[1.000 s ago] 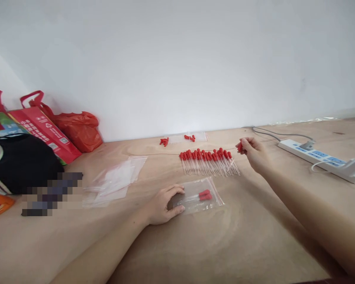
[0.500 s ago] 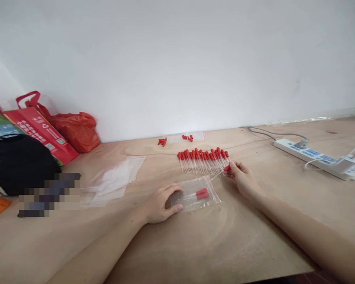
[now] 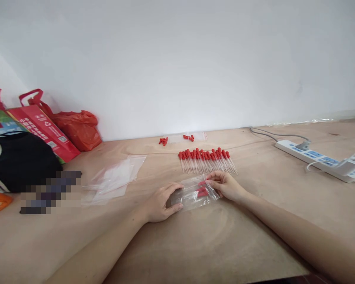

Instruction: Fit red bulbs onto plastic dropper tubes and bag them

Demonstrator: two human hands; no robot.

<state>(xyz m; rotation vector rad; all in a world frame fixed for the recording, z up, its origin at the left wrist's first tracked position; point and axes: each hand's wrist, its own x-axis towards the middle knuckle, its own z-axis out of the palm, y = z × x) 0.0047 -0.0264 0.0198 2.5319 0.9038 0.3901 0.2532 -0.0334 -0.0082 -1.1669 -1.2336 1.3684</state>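
A clear zip bag (image 3: pixel 189 200) lies flat on the table, with red-bulbed droppers (image 3: pixel 202 192) inside. My left hand (image 3: pixel 163 202) steadies the bag's left end, its thumb and fingers curved over the two edges. At the bag's right-hand mouth, my right hand (image 3: pixel 223 184) pinches a dropper by its red bulb; the glass stem reaches into the bag. Just behind the bag, several more droppers (image 3: pixel 207 161) lie side by side in a row, red bulbs away from me and glass tips toward me.
Flat empty bags (image 3: pixel 115 179) are stacked to the left. Loose red bulbs (image 3: pixel 163 141) and another bag (image 3: pixel 199 136) lie near the wall. A power strip (image 3: pixel 316 157) with plugs and cables sits at right. Shopping bags (image 3: pixel 47 130) and a black bag (image 3: pixel 23 159) stand at far left.
My right hand has moved left from beside the row to the bag's mouth, sliding the dropper into the bag. My left hand has stayed on the bag.
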